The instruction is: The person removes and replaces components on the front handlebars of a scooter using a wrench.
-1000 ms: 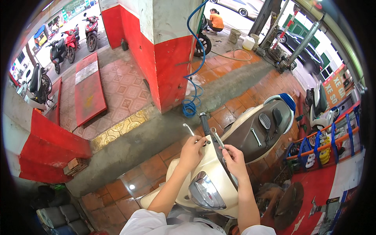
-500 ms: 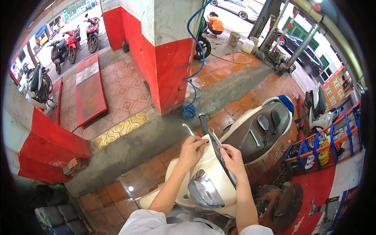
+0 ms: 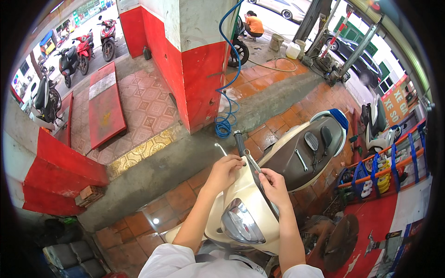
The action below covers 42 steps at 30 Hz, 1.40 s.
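A cream scooter (image 3: 234, 192) stands in front of me, its headlight (image 3: 243, 222) facing my body. My right hand (image 3: 274, 187) is closed round a silver wrench (image 3: 252, 161), whose ring end points up and left, close to the black handlebar grip (image 3: 239, 142). Over the scooter's front, my left hand (image 3: 225, 172) has its fingers pinched together at a small dark thing (image 3: 244, 163), too small to name. Just beyond that hand a silver lever (image 3: 220, 148) sticks out. Another wrench (image 3: 301, 160) and two mirrors (image 3: 311, 142) lie on the brown seat (image 3: 289, 162).
A red and white pillar (image 3: 204, 88) rises beyond the scooter, with a coiled blue hose (image 3: 223, 127) at its foot. A concrete ledge (image 3: 153, 178) runs along the left. To the right is an orange and blue rack (image 3: 384, 171). A person in orange (image 3: 254, 24) crouches far off.
Both hands keep the same hold. The wrench's ring end has shifted slightly left and up; otherwise the scene barely differs.
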Motion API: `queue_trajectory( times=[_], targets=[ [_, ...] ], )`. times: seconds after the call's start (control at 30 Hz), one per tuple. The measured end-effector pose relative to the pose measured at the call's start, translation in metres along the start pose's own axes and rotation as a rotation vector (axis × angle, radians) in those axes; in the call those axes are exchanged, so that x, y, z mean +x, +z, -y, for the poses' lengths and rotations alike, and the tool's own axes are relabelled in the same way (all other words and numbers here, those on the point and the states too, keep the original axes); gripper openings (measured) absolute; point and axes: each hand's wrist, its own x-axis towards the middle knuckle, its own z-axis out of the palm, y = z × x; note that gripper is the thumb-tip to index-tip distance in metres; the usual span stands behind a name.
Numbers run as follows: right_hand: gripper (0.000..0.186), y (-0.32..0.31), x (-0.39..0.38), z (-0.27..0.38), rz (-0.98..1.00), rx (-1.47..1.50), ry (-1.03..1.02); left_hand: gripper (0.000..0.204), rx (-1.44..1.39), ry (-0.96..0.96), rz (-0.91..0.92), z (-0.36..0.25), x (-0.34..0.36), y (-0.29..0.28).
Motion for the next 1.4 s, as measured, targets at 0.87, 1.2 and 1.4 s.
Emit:
queue_trajectory(
  times=[0.87,1.2,1.4],
  targets=[
    [0.02,0.001,0.002,0.003,-0.021,-0.001,0.062,0.02,-0.021,-0.027,-0.029,0.003,-0.008,0.001],
    [0.019,0.001,0.003,-0.001,-0.023,0.001,0.055,0.022,-0.055,-0.091,-0.112,0.002,-0.01,0.006],
    [0.019,0.001,0.002,0.004,-0.022,0.003,0.072,0.025,-0.095,-0.143,-0.094,0.002,-0.007,0.004]
  ],
)
